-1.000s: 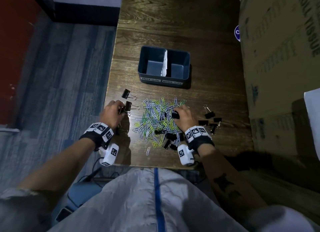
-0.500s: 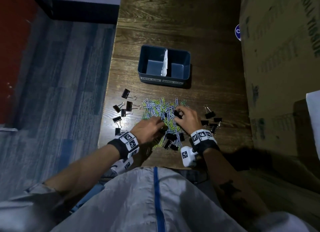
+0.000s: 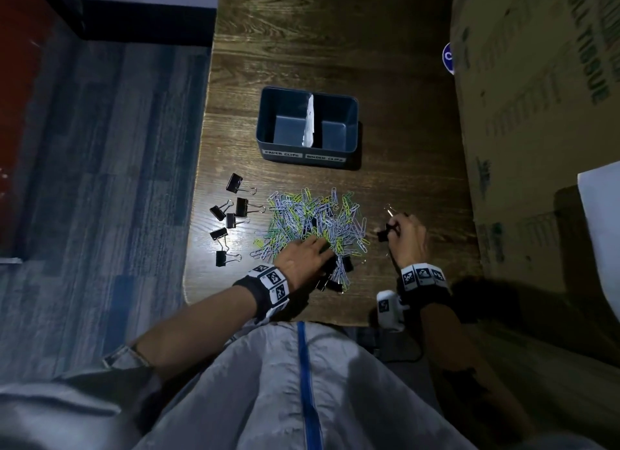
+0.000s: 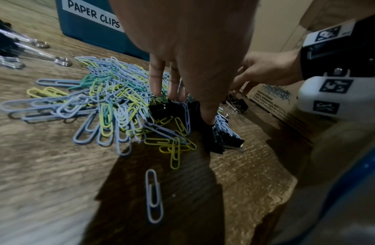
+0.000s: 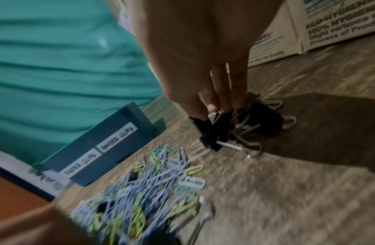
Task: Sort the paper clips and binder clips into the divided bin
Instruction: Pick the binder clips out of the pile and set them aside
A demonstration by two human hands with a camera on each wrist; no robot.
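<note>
The blue divided bin (image 3: 335, 96), labelled for paper clips on the left and binder clips on the right, stands behind a pile of coloured paper clips (image 3: 312, 214). Several black binder clips (image 3: 231, 216) lie to the left of the pile. My left hand (image 3: 327, 252) reaches into the pile's near edge and pinches a black binder clip (image 4: 173, 111) between thumb and fingers (image 4: 156, 82). Just right of the pile, my right hand (image 3: 391, 229) pinches another binder clip (image 5: 209, 126) over a cluster of binder clips (image 5: 262, 114).
A large cardboard box (image 3: 536, 114) walls off the table's right side, close to my right hand. The wooden table's left edge (image 3: 198, 194) drops to blue carpet. More binder clips (image 3: 330, 283) lie at the pile's near side, by the front edge.
My right hand has left the pile and moved right to the binder clip cluster with a clip. My left hand came from the left clips into the pile's near edge.
</note>
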